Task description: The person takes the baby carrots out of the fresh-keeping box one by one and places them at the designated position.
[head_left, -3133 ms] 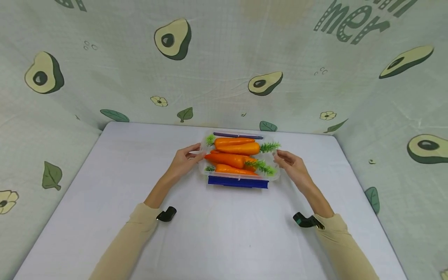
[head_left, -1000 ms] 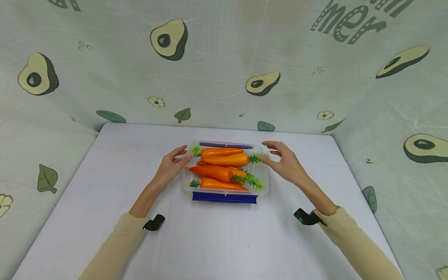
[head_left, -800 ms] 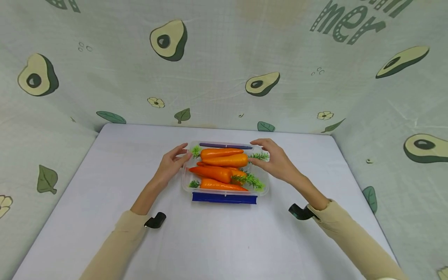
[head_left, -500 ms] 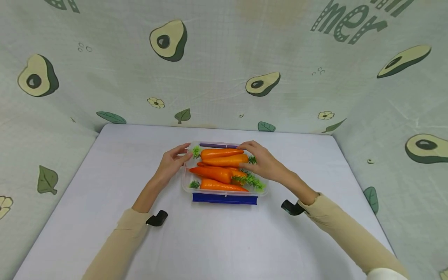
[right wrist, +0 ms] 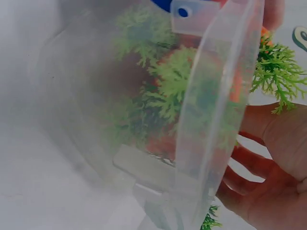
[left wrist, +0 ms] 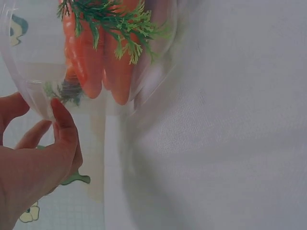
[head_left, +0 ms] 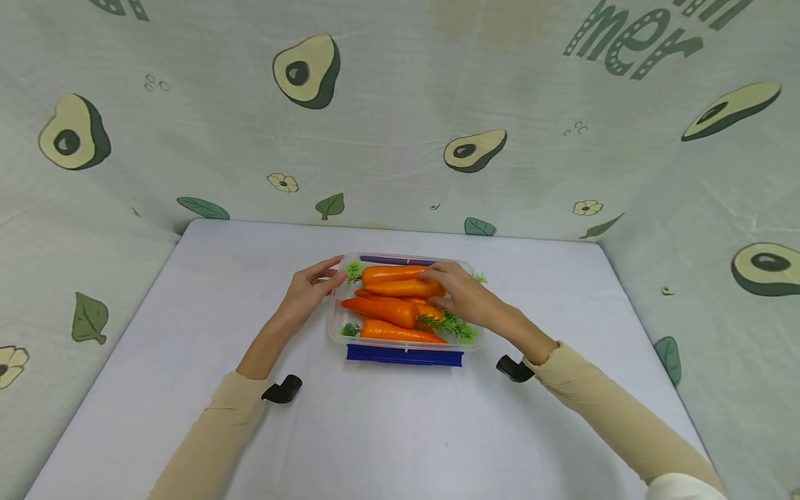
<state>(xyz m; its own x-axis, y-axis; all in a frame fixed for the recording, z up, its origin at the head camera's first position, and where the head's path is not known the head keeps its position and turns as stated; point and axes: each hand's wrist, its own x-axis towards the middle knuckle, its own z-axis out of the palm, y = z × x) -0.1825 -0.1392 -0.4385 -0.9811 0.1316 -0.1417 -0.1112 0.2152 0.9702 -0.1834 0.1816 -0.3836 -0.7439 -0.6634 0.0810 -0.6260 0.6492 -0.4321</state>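
A clear plastic food container (head_left: 336, 326) with blue side clips (head_left: 404, 355) sits on the white table, holding several orange carrots with green tops. My left hand (head_left: 306, 292) pinches the container's left rim; in the left wrist view the thumb and fingers (left wrist: 67, 129) lie on either side of the clear wall. Over the container's right part, my right hand (head_left: 465, 295) grips the thick end of an upper carrot (head_left: 400, 287), fingers on its far side and thumb on its near side. That carrot's leafy top (right wrist: 278, 72) is mostly under the hand in the head view.
Other carrots (head_left: 381, 310) lie alongside in the container, one nearest the front wall (head_left: 400, 331). A cloth printed with avocados (head_left: 306, 73) walls the table (head_left: 375, 430) at the back and sides. Black wrist cameras (head_left: 282, 389) sit at both cuffs.
Both hands drew the container toward the front left. The right hand then left its right rim, moved left over the carrots and took hold of one. The left hand stayed at the left rim.
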